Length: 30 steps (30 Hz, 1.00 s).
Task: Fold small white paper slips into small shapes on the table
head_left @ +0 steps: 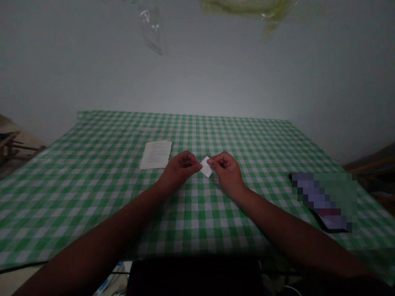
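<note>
While printed sheets (156,154) lie left of centre on the bench (197,224), the left hand (180,167) and right hand (228,172) pinch a small white paper (206,169) mid-frame, apparently mid-fold; the next move seems to call for steady fingertips along its edges.

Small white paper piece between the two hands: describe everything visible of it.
The small white paper piece looks diamond-shaped, perhaps folded, with faint dark marks too small to read. The bare left hand pinches its left corner; the bare right hand grips its upper right side. It shows over the green-and-white checked tablecloth.
</note>
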{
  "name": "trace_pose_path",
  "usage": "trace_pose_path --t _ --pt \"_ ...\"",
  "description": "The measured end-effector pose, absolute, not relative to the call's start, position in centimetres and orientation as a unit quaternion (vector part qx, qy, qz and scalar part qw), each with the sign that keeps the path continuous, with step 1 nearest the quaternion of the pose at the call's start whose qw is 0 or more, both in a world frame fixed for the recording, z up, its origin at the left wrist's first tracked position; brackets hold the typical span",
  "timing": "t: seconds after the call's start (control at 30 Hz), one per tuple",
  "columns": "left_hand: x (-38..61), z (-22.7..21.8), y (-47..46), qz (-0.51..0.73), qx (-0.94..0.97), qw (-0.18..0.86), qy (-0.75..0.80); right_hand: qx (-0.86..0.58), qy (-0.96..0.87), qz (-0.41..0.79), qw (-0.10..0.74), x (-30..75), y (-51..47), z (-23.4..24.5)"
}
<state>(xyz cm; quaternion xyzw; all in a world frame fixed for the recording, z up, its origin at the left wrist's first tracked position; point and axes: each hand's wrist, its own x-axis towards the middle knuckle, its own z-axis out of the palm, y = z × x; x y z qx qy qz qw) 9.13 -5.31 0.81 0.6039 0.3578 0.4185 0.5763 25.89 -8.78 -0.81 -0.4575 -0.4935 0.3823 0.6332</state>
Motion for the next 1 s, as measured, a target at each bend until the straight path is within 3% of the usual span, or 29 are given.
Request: trace_pose_path --t 0.3,1.0 --pt "8.1 0.5 -4.2 0.395 0.556 0.641 0.352 -0.452 -0.460 0.386 0.659 26.7 -7.9 -1.4" --pt "8.8 0.7 -4.9 0.430 0.555 0.645 0.302 -0.432 -0.470 0.400 0.658 26.0 -8.6 -1.0"
